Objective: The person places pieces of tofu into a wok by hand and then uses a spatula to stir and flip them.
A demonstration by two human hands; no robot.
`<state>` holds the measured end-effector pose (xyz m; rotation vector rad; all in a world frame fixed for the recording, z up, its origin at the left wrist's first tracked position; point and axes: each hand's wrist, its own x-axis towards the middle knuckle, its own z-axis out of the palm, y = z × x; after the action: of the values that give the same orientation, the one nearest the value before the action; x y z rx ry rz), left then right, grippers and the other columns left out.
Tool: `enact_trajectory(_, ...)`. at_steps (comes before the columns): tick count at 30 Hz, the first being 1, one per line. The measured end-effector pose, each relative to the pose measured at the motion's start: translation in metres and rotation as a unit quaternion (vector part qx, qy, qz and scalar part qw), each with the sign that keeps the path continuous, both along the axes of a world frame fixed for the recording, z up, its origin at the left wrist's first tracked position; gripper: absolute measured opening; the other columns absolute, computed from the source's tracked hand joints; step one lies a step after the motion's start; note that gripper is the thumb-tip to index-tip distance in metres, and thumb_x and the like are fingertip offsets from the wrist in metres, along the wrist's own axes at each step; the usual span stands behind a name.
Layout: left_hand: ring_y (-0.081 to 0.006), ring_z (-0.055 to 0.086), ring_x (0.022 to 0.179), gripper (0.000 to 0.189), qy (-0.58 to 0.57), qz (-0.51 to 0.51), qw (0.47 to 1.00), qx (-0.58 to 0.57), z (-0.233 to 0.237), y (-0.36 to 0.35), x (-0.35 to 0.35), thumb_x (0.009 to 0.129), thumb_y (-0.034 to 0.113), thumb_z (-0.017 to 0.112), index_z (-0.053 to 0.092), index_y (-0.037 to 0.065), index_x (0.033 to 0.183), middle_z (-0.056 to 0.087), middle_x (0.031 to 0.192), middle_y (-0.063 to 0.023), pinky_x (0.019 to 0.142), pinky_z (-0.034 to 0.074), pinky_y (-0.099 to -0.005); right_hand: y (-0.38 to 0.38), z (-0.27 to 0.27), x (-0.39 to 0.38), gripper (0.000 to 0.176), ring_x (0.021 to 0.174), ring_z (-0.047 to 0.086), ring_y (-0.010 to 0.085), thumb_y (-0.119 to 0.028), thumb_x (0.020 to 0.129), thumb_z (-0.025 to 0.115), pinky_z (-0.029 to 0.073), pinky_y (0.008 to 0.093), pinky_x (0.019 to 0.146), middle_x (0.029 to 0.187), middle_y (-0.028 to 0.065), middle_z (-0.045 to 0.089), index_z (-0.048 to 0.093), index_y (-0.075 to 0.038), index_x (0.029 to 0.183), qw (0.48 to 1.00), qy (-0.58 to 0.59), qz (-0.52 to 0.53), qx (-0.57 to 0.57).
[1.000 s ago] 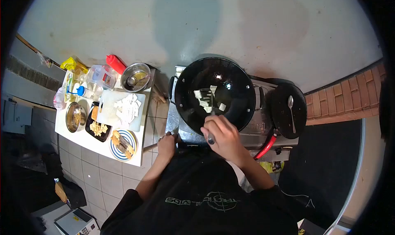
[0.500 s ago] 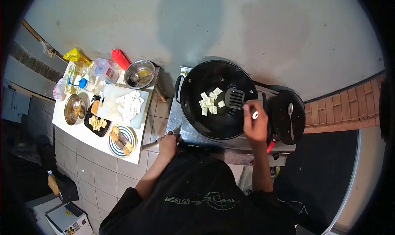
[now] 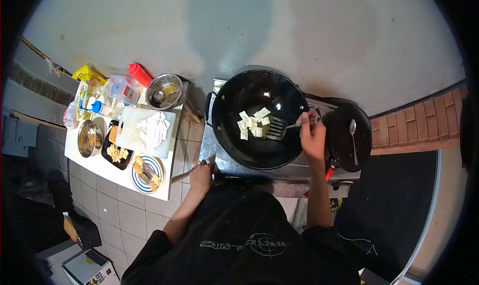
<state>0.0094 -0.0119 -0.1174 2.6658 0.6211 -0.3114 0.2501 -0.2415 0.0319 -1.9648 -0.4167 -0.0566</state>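
Several pale cubes (image 3: 253,123) lie in the left half of a black wok (image 3: 239,153) on the metal stove (image 3: 208,153). My right hand (image 3: 312,135) is closed round the handle of a slotted spatula (image 3: 277,130), whose blade rests in the wok against the right side of the cubes. Near the stove's front left corner, my left hand (image 3: 201,177) is closed beside the edge. What it grips, if anything, is too small to make out.
A white table (image 3: 90,161) at left holds a cutting board (image 3: 128,135) with white pieces, a steel bowl (image 3: 164,91), a striped plate (image 3: 147,174), a black tray (image 3: 117,153) and a red bottle (image 3: 140,74). A spoon (image 3: 353,140) lies on a black pan (image 3: 338,130) at right.
The spatula has swung down and left, and its blade now meets the cubes. My right hand has turned and shifted slightly right. The camera view has shifted a little.
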Motion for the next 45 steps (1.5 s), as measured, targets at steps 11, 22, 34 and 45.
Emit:
enact_trajectory(11, -0.0339, 0.068, 0.081, 0.012, -0.02, 0.031, 0.999, -0.014, 0.007, -0.003, 0.001, 0.088, 0.024, 0.062, 0.074, 0.02, 0.087, 0.066, 0.092, -0.0107, 0.073, 0.054, -0.0478, 0.013, -0.02, -0.023, 0.019, 0.058, 0.047, 0.0038, -0.015, 0.104, 0.048, 0.036, 0.0198, 0.052, 0.086, 0.0021, 0.06, 0.053, -0.005, 0.09, 0.982, 0.067, 0.043, 0.171)
enact_trajectory(22, -0.0342, 0.068, 0.083, 0.013, -0.008, 0.032, 0.999, -0.001, 0.005, -0.004, 0.001, 0.086, 0.027, 0.067, 0.073, 0.015, 0.088, 0.066, 0.092, -0.0117, 0.072, 0.054, -0.0476, 0.006, 0.021, -0.038, 0.006, 0.076, 0.057, 0.0197, 0.005, 0.09, 0.057, 0.047, 0.0293, 0.071, 0.086, 0.0109, 0.058, 0.052, 0.002, 0.089, 0.99, -0.094, 0.102, 0.033)
enact_trajectory(34, -0.0352, 0.068, 0.082, 0.011, -0.018, 0.005, 1.0, -0.003, -0.001, 0.0, 0.0, 0.088, 0.022, 0.062, 0.07, 0.014, 0.09, 0.065, 0.092, -0.0135, 0.071, 0.053, -0.0487, 0.004, 0.033, -0.051, 0.019, 0.08, 0.06, 0.0327, 0.01, 0.077, 0.068, 0.049, 0.0378, 0.071, 0.089, 0.0147, 0.059, 0.055, 0.001, 0.087, 0.944, -0.281, 0.147, -0.091)
enact_trajectory(45, -0.0346, 0.068, 0.083, 0.013, -0.002, 0.013, 1.0, 0.015, 0.002, -0.003, 0.0, 0.089, 0.024, 0.062, 0.071, 0.016, 0.093, 0.065, 0.093, -0.0123, 0.073, 0.054, -0.0482, 0.015, 0.029, -0.058, 0.007, 0.075, 0.058, 0.0245, 0.007, 0.089, 0.057, 0.047, 0.0289, 0.07, 0.087, 0.014, 0.057, 0.052, 0.001, 0.091, 0.986, -0.141, 0.091, 0.001)
